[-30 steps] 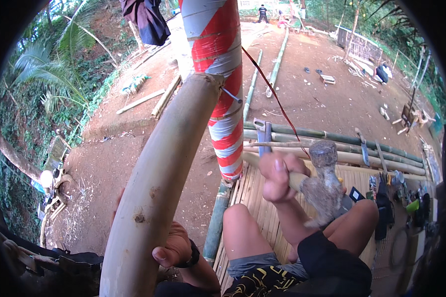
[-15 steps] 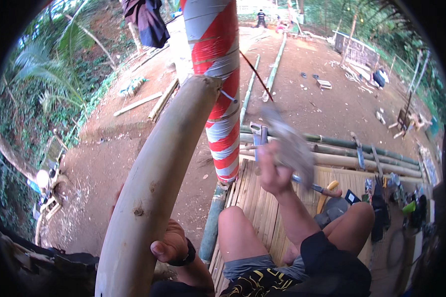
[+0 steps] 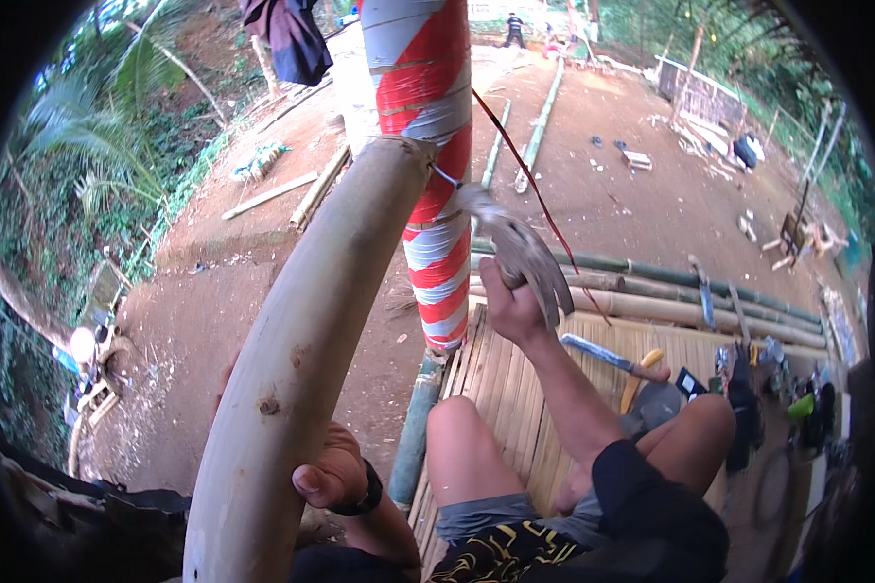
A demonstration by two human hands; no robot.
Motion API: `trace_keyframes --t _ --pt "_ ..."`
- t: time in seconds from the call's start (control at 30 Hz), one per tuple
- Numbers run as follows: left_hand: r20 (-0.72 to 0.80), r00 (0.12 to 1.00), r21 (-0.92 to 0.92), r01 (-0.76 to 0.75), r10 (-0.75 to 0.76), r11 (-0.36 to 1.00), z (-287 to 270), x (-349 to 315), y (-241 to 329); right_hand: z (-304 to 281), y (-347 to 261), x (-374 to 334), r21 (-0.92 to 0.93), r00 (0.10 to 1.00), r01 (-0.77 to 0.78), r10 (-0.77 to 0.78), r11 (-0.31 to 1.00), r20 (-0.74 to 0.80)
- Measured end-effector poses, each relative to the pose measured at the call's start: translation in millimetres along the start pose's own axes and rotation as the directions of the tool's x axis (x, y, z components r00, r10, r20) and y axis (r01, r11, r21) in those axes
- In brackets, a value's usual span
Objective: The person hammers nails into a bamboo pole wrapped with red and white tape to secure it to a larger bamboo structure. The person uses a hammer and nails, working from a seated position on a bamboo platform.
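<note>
A thick pale bamboo pole [image 3: 311, 330] slants from the lower left up to a red-and-white striped post [image 3: 428, 165]. My left hand [image 3: 326, 476] grips the pole near its lower end, thumb on top. My right hand [image 3: 510, 296] is raised and shut on a blurred grey tool [image 3: 520, 248], whose head sits close to the pole's top end beside the striped post. A thin red string [image 3: 530, 189] runs down past the tool. My bare knees [image 3: 457, 428] rest on a bamboo slat platform [image 3: 501, 389].
A hammer with a blue handle [image 3: 612, 358] and other tools [image 3: 768, 379] lie on the platform at the right. Long bamboo poles [image 3: 651, 282] edge it. Beyond is bare dirt ground [image 3: 612, 194] with scattered wood; dense plants [image 3: 97, 165] stand at the left. A dark cloth [image 3: 287, 34] hangs at the top.
My right hand has swung the grey tool up and to the left, from over my knee to the top end of the pole. My left hand has kept its grip.
</note>
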State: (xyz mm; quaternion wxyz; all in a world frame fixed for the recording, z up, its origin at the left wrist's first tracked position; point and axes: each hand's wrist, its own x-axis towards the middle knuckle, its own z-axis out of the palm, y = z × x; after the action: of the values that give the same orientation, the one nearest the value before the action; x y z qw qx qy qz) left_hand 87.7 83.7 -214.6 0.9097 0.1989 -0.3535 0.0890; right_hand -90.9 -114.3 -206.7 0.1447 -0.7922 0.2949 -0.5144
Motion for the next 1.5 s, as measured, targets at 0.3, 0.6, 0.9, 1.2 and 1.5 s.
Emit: trace_keyframes --t 0.3,0.6,0.9,1.2,1.5 --pt "0.013 0.999 -0.061 0.033 -0.033 0.998 -16 -4 -4 -2 10 -3 -0.355 0.899 0.330 -0.405 0.875 -0.164" --pt "-0.012 1.000 0.042 0.024 -0.024 0.999 -5 0 0 15 36 10 -0.093 0.944 0.275 -0.287 0.957 -0.160" --pt "0.251 0.966 -0.116 -0.033 0.062 0.993 -1 11 6 18 24 -2 -0.185 0.965 0.258 -0.262 0.948 0.004" --pt "-0.178 0.984 -0.206 -0.052 0.015 0.977 -14 16 -9 20 5 -7 -0.111 0.930 0.283 -0.301 0.953 -0.213" --pt "0.124 0.992 0.084 -0.050 0.039 0.995 27 12 10 1 -14 -2 0.357 0.952 0.233 -0.136 0.905 -0.275"
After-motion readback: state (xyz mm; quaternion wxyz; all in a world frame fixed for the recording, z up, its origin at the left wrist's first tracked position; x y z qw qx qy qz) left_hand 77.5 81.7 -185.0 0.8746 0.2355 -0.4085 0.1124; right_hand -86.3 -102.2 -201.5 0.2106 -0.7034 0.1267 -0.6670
